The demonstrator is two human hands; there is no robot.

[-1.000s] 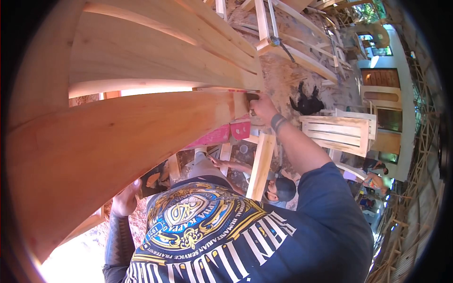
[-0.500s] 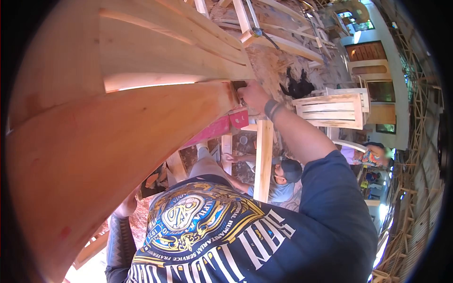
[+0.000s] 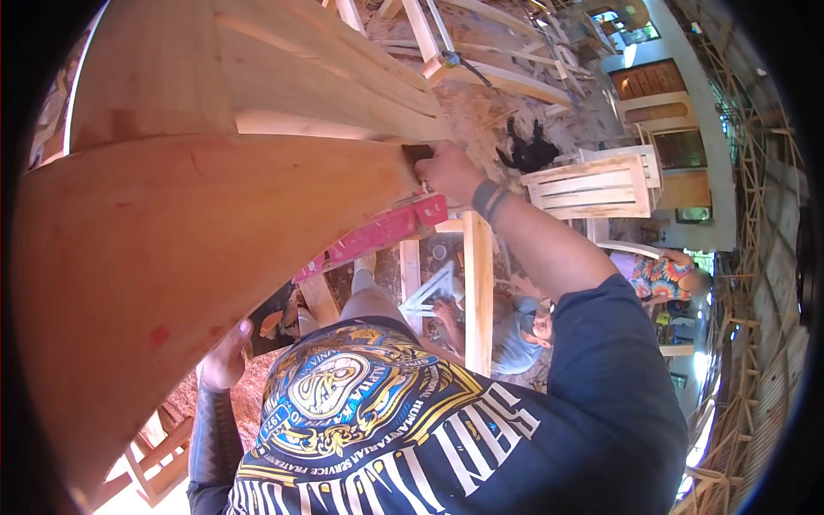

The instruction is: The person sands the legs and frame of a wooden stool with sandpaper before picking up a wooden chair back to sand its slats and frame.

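A broad curved orange-brown wooden board (image 3: 215,215) fills the left side, joined to a paler slatted wooden panel (image 3: 318,77). At the board's far right end my right hand (image 3: 452,174) is closed on a dark brown piece of sandpaper (image 3: 417,155), which touches the wood there. My left hand (image 3: 225,360) is at the near lower edge of the board, thumb against it. The board hides most of its fingers, but it appears to grip the edge. Just below the board runs a worn pink-red bar (image 3: 378,233).
A person (image 3: 515,330) crouches beyond a pale upright post (image 3: 477,292), near a white triangular frame (image 3: 429,292). Another person (image 3: 665,275) is farther right. A slatted wooden piece (image 3: 592,189), a black animal-like shape (image 3: 528,146) and wooden frames (image 3: 506,84) lie around.
The board's visible edge and the view have shifted. My right hand, with the sandpaper, appears slightly farther left. More of my left hand and its thumb shows. The crouching person has moved.
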